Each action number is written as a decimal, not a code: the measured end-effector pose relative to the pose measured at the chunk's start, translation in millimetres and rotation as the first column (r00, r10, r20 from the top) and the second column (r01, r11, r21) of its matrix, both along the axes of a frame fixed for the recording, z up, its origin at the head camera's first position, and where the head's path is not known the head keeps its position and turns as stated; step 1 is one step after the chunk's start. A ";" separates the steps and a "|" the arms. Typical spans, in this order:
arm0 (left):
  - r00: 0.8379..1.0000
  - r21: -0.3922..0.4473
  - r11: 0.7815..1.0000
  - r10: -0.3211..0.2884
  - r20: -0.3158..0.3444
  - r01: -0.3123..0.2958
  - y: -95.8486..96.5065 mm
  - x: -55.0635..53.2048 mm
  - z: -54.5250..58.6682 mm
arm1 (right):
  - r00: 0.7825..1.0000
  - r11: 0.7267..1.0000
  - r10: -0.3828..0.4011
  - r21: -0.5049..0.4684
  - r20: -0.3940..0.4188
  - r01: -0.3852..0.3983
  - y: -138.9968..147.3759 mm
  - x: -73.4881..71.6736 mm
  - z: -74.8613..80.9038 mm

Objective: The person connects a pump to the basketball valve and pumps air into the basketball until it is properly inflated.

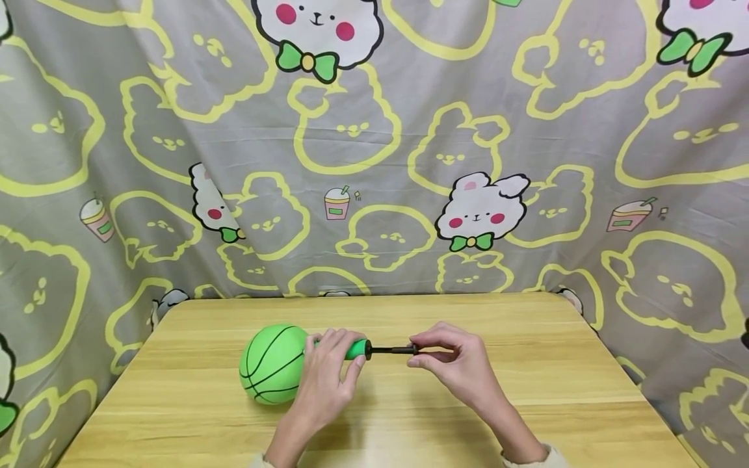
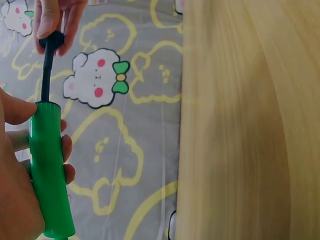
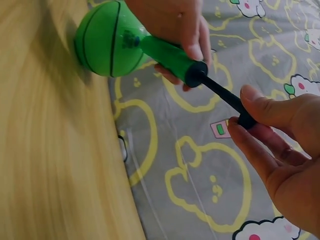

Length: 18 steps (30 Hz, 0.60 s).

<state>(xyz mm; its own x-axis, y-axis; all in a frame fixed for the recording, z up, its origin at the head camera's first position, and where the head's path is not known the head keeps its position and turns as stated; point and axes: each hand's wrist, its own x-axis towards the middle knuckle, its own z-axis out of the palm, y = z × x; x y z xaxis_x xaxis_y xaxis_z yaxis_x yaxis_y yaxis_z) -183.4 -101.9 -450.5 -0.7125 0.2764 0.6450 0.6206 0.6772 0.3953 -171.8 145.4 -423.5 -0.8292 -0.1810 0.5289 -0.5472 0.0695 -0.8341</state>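
Note:
A green hand pump (image 2: 48,165) lies lengthwise in my left hand (image 1: 324,377), whose fingers curl round its barrel. Between the thumb and fingers of my right hand (image 1: 459,364) is pinched the black end knob (image 3: 246,120) of the pump's rod. The black rod (image 1: 392,350) is drawn out of the barrel. At the pump's other end sits a green ball (image 1: 272,364) with black basketball lines. In the right wrist view the pump's tip meets the ball at a dark valve spot (image 3: 131,41). My left hand hides part of the barrel and of the ball's right side in the head view.
Below the hands spreads a wooden table (image 1: 205,416) with light grain. A grey curtain (image 1: 374,162) printed with yellow outlines and white cartoon animals hangs behind the table and along both sides.

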 end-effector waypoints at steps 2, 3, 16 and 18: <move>1.000 -0.006 1.000 -0.002 0.001 0.002 1.1 0.5 -0.7 | 1.000 1.000 -0.001 -0.004 0.001 0.001 -3.3 0.1 -2.2; 1.000 -0.007 1.000 -0.003 0.002 0.003 1.8 0.8 -1.0 | 1.000 1.000 -0.003 -0.003 0.003 0.003 -4.9 0.3 -3.2; 0.999 -0.036 0.999 -0.017 0.043 0.018 9.4 4.0 -3.7 | 1.000 0.999 -0.012 -0.043 -0.025 0.011 -27.6 0.9 -19.4; 0.998 -0.041 0.999 -0.025 0.055 0.028 10.3 4.7 -4.9 | 0.999 0.999 -0.013 -0.041 -0.043 0.012 -31.9 1.2 -21.8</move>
